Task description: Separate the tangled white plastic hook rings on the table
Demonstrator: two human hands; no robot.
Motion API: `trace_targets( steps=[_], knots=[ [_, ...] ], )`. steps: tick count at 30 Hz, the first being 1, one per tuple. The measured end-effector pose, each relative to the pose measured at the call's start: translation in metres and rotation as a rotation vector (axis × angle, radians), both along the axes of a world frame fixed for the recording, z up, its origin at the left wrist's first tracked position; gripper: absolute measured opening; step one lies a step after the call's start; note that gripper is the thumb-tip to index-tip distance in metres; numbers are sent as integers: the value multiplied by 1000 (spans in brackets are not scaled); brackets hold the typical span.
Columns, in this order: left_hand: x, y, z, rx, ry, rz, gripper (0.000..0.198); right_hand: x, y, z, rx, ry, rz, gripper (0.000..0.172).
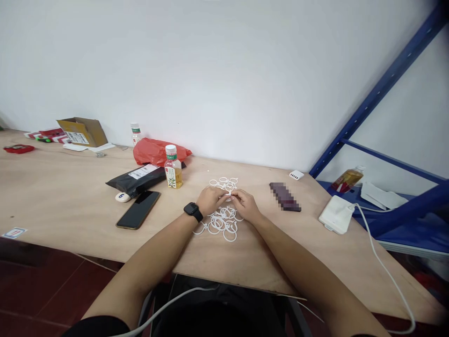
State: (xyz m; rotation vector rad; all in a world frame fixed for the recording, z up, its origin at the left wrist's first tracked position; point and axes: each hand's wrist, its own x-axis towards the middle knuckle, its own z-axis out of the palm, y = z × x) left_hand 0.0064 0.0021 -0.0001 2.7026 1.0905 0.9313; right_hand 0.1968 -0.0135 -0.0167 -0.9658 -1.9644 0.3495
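Observation:
My left hand (210,200), with a black watch (192,210) on its wrist, and my right hand (246,204) meet over the table. Thumbs and fingertips are pinched together on a white curtain ring (228,198), which is largely hidden by the fingers. Below my hands lies a loose heap of white curtain rings (230,232), thin and round with small eyelets, many overlapping. A smaller group of the same rings (223,180) lies just beyond my fingertips.
Left of the rings stand a drink bottle (173,171), a black parcel (133,180), a phone (139,210) and a white mouse (122,197). Behind is a red bag (150,150). To the right lie a pixelated dark object (286,197) and a white power bank (336,214) with a cable.

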Motion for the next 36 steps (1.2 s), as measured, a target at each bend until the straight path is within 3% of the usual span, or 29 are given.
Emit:
trace_targets(
  steps=[10,18,24,29,33,36],
  knots=[
    [2,1,-6,70,96,-8,37,1,0,5,36,48,17,15],
    [5,-1,-5,70,114,-34,37,-2,1,0,-47,126,-29,15],
    [6,-3,-5,32,104,-63,38,-2,8,-3,-16,156,-36,20],
    [-1,1,-2,10,76,-50,36,14,17,-7,-16,71,-61,33],
    [-4,0,-1,-34,61,-120,34,32,29,-12,-67,-161,-151,40],
    [-3,-1,-1,-61,65,-137,33,37,34,-16,-116,-301,-127,41]
  ],
)
